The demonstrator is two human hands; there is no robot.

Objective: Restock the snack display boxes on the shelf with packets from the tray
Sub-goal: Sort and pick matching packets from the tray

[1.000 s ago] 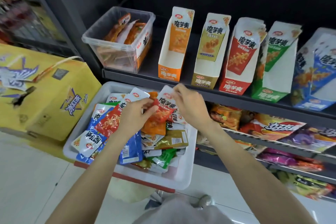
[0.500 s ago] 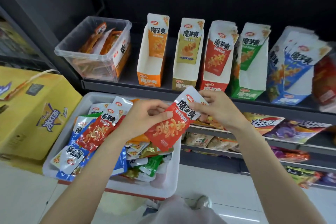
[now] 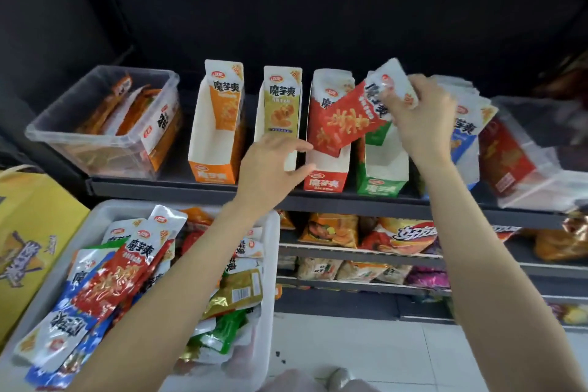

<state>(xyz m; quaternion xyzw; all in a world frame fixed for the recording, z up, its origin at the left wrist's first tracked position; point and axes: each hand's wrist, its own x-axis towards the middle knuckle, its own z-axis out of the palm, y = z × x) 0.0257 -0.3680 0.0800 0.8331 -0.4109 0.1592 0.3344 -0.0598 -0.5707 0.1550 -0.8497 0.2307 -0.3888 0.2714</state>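
My right hand pinches the white top of a red snack packet and holds it tilted over the red display box on the shelf. My left hand hovers with spread fingers just left of that box's front, thumb near its edge, holding nothing. Orange, yellow, green and blue display boxes stand in the same row. The white tray at lower left holds several mixed packets, with red ones on top.
A clear plastic bin with orange packets sits at the shelf's left end, another clear bin at the right. A yellow carton stands left of the tray. Lower shelves carry chip bags. White floor tiles lie below.
My right hand lifted the red packet from above the tray up to the red display box. My left hand let go of the packet and rose toward the box's front.
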